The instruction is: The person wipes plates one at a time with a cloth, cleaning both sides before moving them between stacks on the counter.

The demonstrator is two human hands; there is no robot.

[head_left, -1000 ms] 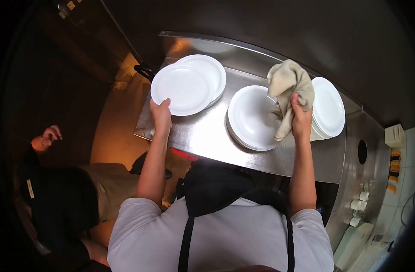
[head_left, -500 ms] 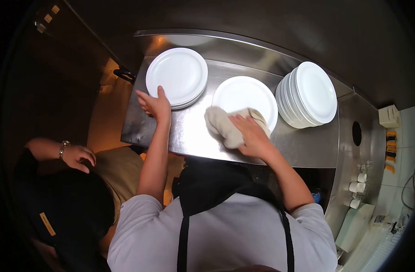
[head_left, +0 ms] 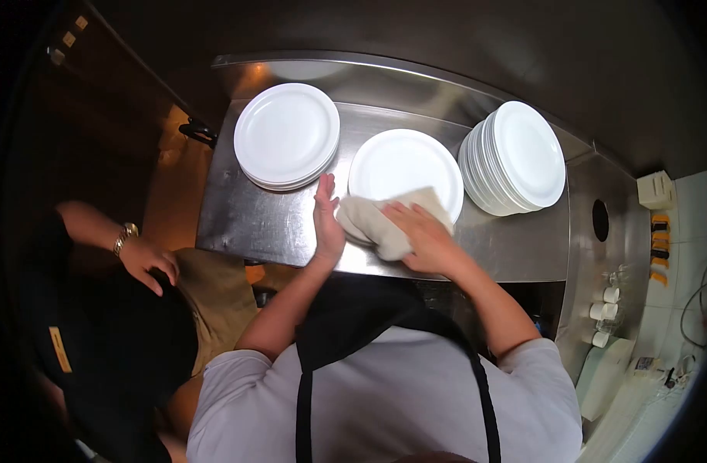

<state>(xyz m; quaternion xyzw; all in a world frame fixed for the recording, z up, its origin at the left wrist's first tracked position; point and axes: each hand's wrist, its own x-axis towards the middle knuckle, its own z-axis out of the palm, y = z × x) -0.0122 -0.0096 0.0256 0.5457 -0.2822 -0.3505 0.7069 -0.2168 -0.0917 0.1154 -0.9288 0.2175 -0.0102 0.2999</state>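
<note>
My right hand (head_left: pixel 423 235) presses a beige cloth (head_left: pixel 380 228) against the front part of a white plate (head_left: pixel 406 166) on the steel counter. Its fingers lie over the cloth, which bunches up toward the left. Just left of the cloth is my left hand (head_left: pixel 329 224), open with its fingers stretched out toward the back and nothing in them. A short stack of white plates (head_left: pixel 287 133) stands behind it on the left. To the right of the middle plate rises a much taller, leaning stack of white plates (head_left: pixel 529 154).
A co-worker in black (head_left: pixel 122 309) stands close on my left, one hand (head_left: pixel 149 262) hanging near the counter's left end. The steel counter (head_left: pixel 237 224) has a raised back edge. Beyond its right end are a round hole (head_left: pixel 601 221) and small white cups (head_left: pixel 604 310).
My left hand has moved right, from the short stack's front edge to beside the cloth. My right hand and the cloth have shifted slightly over the plate. The view has shifted a little.
</note>
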